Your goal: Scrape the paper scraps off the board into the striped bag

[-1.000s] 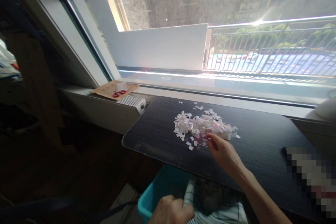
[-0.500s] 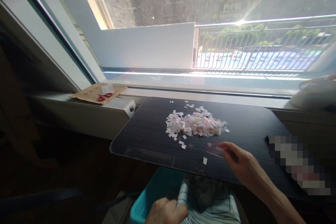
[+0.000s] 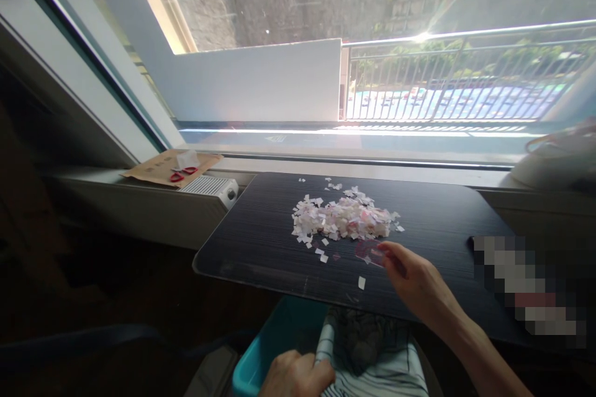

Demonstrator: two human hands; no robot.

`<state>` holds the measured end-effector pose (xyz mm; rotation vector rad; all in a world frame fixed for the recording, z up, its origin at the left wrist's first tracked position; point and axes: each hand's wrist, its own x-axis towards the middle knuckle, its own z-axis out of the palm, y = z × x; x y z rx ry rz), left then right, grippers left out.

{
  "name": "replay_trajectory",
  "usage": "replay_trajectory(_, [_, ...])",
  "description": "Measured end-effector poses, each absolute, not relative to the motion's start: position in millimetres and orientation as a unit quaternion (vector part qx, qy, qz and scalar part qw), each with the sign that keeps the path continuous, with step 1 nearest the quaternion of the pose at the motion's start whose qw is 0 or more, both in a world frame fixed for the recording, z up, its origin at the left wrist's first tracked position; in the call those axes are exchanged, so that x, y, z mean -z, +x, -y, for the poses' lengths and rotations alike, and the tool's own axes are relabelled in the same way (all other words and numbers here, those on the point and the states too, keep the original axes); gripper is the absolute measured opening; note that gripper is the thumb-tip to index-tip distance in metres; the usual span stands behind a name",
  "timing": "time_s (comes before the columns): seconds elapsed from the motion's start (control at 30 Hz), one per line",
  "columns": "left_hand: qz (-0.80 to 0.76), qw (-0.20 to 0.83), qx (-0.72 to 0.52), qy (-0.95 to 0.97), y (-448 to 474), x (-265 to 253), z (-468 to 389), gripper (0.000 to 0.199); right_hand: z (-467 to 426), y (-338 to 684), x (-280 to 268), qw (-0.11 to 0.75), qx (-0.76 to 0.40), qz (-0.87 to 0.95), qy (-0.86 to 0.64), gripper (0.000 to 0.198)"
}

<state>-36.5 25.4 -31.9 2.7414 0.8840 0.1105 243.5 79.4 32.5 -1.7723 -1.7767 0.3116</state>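
Note:
A heap of small cut paper pieces (image 3: 342, 217) lies on the dark table (image 3: 251, 248), with a few loose scraps around it. My right hand (image 3: 410, 270) pinches a clear plastic piece with reddish print (image 3: 369, 252) just in front of the heap. A single white scrap (image 3: 362, 283) rests near the front edge, left of that hand. Below the table, my left hand (image 3: 298, 375) is closed on the edge of a striped cloth (image 3: 367, 378). The cloth hangs beside a turquoise bin (image 3: 254, 356), and the fingers' undersides are hidden.
Red-handled scissors (image 3: 182, 173) lie on a brown paper envelope (image 3: 149, 167) on the sill, beside a white radiator (image 3: 212, 189). A pixelated item (image 3: 521, 285) occupies the table's right side. A large window stands behind the table.
My right hand has moved slightly left and away from me with the plastic piece, closer to the paper heap. My left hand stays on the cloth. The view has shifted a little.

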Motion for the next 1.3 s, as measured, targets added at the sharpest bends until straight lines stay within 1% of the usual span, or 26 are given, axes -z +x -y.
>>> replay_trajectory(0.13, [-0.300, 0.080, -0.049, 0.949, -34, 34, -25, 0.017, -93, 214, -35, 0.301, -0.149, 0.704, -0.625, 0.030])
replay_trajectory(0.23, [-0.302, 0.078, -0.040, 0.949, -35, 30, -24, 0.017, -102, 198, -32, 0.300, -0.163, 0.719, -0.605, 0.031])
replay_trajectory(0.43, [-0.322, 0.104, -0.026, 0.941, -38, 19, -20, 0.028, -92, 203, -29, 0.270, -0.153, 0.734, -0.605, 0.030])
replay_trajectory(0.6, [-0.351, 0.129, -0.020, 0.927, -35, 23, -18, 0.016, -73, 228, -31, 0.273, -0.122, 0.695, -0.654, 0.030])
replay_trajectory(0.67, [-0.359, 0.137, -0.020, 0.923, -33, 26, -18, 0.015, -67, 236, -30, 0.270, -0.120, 0.684, -0.667, 0.030])
replay_trajectory(0.77, [-0.371, 0.160, -0.024, 0.914, -32, 25, -16, 0.019, -58, 244, -28, 0.256, -0.144, 0.678, -0.674, 0.029])
replay_trajectory(0.87, [-0.394, 0.187, -0.023, 0.900, -32, 17, -15, 0.017, -49, 249, -28, 0.245, -0.192, 0.678, -0.666, 0.027])
replay_trajectory(0.97, [-0.420, 0.207, -0.027, 0.883, -31, 7, -13, 0.019, -42, 252, -28, 0.253, -0.209, 0.661, -0.675, 0.028])
replay_trajectory(1.1, [-0.431, 0.227, -0.019, 0.873, -29, -1, -12, 0.012, -35, 254, -28, 0.248, -0.236, 0.662, -0.667, 0.027])
replay_trajectory(1.2, [-0.432, 0.234, -0.015, 0.871, -27, -2, -12, 0.018, -31, 253, -30, 0.236, -0.257, 0.675, -0.650, 0.027])
replay_trajectory(1.3, [-0.438, 0.235, -0.011, 0.868, -26, -4, -13, 0.023, -37, 247, -31, 0.259, -0.241, 0.676, -0.646, 0.028])
